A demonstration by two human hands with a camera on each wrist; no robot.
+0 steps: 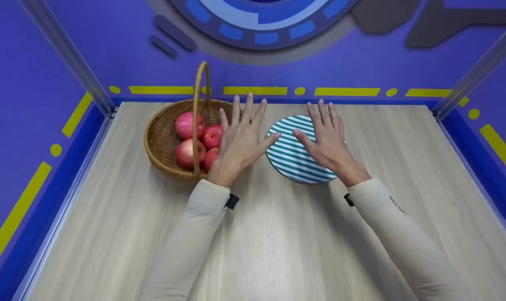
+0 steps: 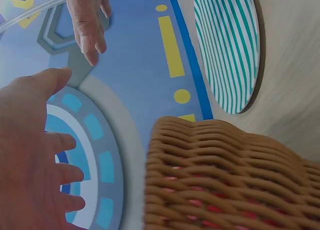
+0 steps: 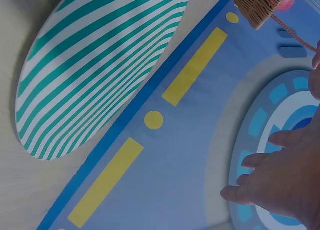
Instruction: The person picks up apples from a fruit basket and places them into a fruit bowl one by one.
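My left hand point(image 1: 241, 142), fingers spread, is held over the right side of a wicker basket point(image 1: 165, 161) and hides part of it. Inside the basket lie several red apples point(image 1: 190, 153). To the right, a round mat point(image 1: 288, 163) with green and white stripes lies on the table. Above its right part hovers my right hand point(image 1: 329, 144), its fingers extended and its thumb pointing inward. Neither hand holds anything. In the left wrist view, the basket's woven wall point(image 2: 225, 175) stands close beside the left hand point(image 2: 30, 150). The striped mat point(image 3: 95, 69) shows whole surface bands in the right wrist view.
A pale wood-grain table point(image 1: 253, 251) carries everything. Blue walls point(image 1: 403, 67) with yellow marks enclose it at the back and both sides. The basket's tall arched handle point(image 1: 197, 108) rises above its rim. Metal posts point(image 1: 75, 62) stand at the back corners.
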